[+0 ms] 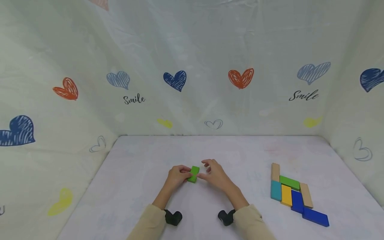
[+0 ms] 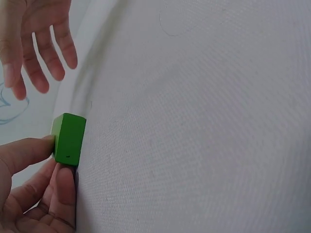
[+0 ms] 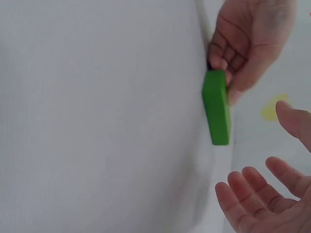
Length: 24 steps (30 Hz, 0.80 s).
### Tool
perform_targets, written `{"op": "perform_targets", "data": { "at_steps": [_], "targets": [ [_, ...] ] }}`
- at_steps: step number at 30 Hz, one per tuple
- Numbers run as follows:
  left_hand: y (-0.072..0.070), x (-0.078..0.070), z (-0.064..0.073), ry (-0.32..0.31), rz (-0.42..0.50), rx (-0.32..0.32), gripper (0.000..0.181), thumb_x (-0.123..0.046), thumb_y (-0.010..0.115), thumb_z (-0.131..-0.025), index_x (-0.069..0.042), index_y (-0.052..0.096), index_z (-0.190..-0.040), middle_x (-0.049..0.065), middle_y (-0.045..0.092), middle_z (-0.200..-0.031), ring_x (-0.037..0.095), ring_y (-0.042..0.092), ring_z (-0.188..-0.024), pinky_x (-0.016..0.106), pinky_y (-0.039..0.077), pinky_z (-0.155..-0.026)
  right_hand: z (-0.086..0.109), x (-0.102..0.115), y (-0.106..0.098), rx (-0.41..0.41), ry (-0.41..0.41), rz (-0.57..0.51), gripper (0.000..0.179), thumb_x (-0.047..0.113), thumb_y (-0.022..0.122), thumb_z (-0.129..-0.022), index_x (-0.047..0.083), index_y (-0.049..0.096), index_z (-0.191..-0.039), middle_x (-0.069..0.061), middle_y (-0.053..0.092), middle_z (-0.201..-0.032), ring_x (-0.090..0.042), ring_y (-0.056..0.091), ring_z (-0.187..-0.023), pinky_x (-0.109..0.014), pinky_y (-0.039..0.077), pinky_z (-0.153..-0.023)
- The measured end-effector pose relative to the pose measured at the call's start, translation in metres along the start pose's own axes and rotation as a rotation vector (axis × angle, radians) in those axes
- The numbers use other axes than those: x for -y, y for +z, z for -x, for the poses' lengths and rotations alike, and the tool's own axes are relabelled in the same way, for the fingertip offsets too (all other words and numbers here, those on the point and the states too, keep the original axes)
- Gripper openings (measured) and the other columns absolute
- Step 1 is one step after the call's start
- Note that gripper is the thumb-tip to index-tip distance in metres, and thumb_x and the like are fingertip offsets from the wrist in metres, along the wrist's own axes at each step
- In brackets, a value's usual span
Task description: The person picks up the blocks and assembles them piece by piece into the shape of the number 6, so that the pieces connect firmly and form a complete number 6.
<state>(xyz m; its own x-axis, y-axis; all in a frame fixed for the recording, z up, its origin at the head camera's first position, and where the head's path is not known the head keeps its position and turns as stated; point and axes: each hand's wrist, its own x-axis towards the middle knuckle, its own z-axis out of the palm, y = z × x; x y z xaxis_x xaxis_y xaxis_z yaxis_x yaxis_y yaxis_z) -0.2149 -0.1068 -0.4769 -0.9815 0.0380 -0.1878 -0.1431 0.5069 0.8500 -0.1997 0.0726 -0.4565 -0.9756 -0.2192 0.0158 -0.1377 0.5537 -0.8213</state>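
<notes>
My left hand [image 1: 177, 175] pinches a small green rectangular block [image 1: 194, 173] between thumb and fingers over the middle of the table. In the left wrist view, the thumb presses one side of the green block [image 2: 71, 140] and the fingers are beneath its near end. My right hand [image 1: 217, 176] is just right of the block, its fingers spread and nothing in them. The right wrist view shows that hand [image 3: 272, 199] palm up beside the free end of the green block [image 3: 217, 111], apart from it.
On the right of the white table [image 1: 135, 186] lies a joined group of flat blocks: two wooden ones, another green block [image 1: 289, 182], a teal block [image 1: 276, 190], a yellow block [image 1: 286, 195] and two blue ones, the lowest blue block [image 1: 316, 216] jutting rightward. A heart-patterned curtain [image 1: 198, 106] encloses the table.
</notes>
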Motion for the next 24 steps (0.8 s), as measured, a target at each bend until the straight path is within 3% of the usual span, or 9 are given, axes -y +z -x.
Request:
{"op": "perform_targets", "data": {
  "at_steps": [6, 12, 18, 24],
  "targets": [
    [0.001, 0.001, -0.001, -0.046, 0.0, 0.002, 0.025, -0.009, 0.071, -0.078, 0.002, 0.067, -0.099, 0.007, 0.066, -0.08, 0.008, 0.055, -0.063, 0.021, 0.048, -0.059, 0.008, -0.002, -0.029, -0.046, 0.018, 0.012, 0.045, 0.022, 0.071, -0.081, 0.004, 0.057, -0.12, -0.013, 0.059, -0.111, -0.024, 0.056, -0.1, -0.039, 0.048, -0.084],
    [0.001, 0.0, -0.001, -0.033, 0.02, 0.0, 0.024, -0.008, 0.07, -0.077, 0.003, 0.067, -0.098, 0.007, 0.065, -0.077, 0.008, 0.054, -0.059, 0.021, 0.047, -0.057, 0.015, -0.016, -0.066, -0.072, 0.011, 0.088, 0.043, 0.022, 0.068, -0.084, 0.002, 0.057, -0.12, -0.016, 0.059, -0.113, -0.028, 0.055, -0.102, -0.044, 0.045, -0.09],
    [0.001, 0.0, 0.0, -0.024, 0.018, 0.007, 0.024, -0.008, 0.07, -0.078, 0.003, 0.066, -0.099, 0.007, 0.065, -0.079, 0.009, 0.055, -0.064, 0.022, 0.048, -0.059, 0.024, -0.04, -0.1, -0.101, -0.003, 0.149, 0.043, 0.021, 0.065, -0.086, -0.003, 0.055, -0.12, -0.02, 0.058, -0.113, -0.031, 0.055, -0.102, -0.046, 0.045, -0.09],
    [0.001, 0.0, -0.001, -0.032, 0.022, 0.006, 0.023, -0.008, 0.07, -0.078, 0.002, 0.066, -0.099, 0.007, 0.064, -0.079, 0.009, 0.054, -0.063, 0.022, 0.048, -0.058, 0.038, -0.056, -0.129, -0.139, 0.034, 0.188, 0.045, 0.024, 0.065, -0.087, -0.004, 0.054, -0.121, -0.022, 0.058, -0.113, -0.033, 0.055, -0.101, -0.047, 0.046, -0.086]
  ]
}}
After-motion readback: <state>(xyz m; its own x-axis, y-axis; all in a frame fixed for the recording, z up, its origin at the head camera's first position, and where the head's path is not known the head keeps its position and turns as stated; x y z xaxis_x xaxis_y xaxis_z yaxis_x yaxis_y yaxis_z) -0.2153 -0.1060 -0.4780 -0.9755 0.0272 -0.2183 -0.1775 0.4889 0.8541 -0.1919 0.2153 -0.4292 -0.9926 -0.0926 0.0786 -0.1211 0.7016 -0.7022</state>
